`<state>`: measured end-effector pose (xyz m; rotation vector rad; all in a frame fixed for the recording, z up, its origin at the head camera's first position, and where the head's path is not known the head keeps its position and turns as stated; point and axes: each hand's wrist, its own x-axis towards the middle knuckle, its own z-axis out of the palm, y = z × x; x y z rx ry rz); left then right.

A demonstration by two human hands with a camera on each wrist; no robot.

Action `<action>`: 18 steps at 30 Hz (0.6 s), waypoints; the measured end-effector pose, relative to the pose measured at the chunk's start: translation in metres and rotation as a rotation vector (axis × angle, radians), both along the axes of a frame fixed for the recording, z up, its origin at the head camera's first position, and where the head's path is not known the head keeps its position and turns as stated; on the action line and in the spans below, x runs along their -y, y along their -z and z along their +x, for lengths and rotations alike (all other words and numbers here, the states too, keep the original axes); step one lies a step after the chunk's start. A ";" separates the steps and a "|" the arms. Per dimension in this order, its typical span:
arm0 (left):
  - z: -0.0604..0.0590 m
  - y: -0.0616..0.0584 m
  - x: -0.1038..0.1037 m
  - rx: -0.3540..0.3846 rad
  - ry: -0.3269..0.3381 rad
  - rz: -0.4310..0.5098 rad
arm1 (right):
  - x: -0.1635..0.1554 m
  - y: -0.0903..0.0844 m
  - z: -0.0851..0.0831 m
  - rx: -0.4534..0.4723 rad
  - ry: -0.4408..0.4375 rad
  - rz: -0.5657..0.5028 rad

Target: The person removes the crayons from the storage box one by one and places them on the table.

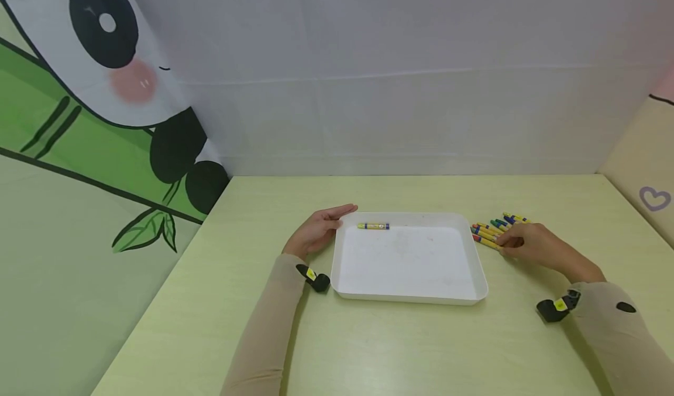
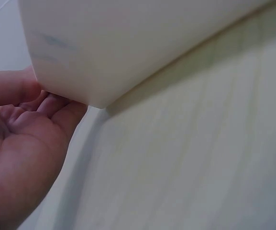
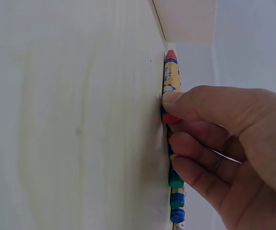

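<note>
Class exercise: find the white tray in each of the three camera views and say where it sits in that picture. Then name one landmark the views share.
Head view: the white tray lies at centre, between the two hands.
Left wrist view: its outer wall and corner fill the top, just above the left hand.
Right wrist view: only a corner shows at the top edge, beyond the crayons.
Shared landmark: the pale green table.

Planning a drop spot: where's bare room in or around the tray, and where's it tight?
Inside the white tray, all but the far edge, where one crayon lies. Bare table in front, between the sleeves. Tight: crayon pile under the right hand; left hand against the tray's far-left corner.
</note>
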<state>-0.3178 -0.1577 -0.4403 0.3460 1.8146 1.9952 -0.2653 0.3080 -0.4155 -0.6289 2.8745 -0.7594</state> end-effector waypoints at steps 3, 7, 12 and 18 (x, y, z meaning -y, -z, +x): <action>-0.003 0.001 -0.001 0.002 -0.010 -0.001 | -0.002 0.000 -0.007 0.000 -0.013 0.008; -0.007 0.001 -0.004 0.000 -0.021 -0.003 | -0.004 0.000 -0.016 -0.001 -0.026 0.022; -0.011 0.002 -0.006 0.000 -0.039 -0.008 | -0.006 0.000 -0.027 -0.010 -0.045 0.028; -0.016 0.003 -0.010 -0.004 -0.051 -0.012 | -0.010 -0.002 -0.039 -0.021 -0.056 0.032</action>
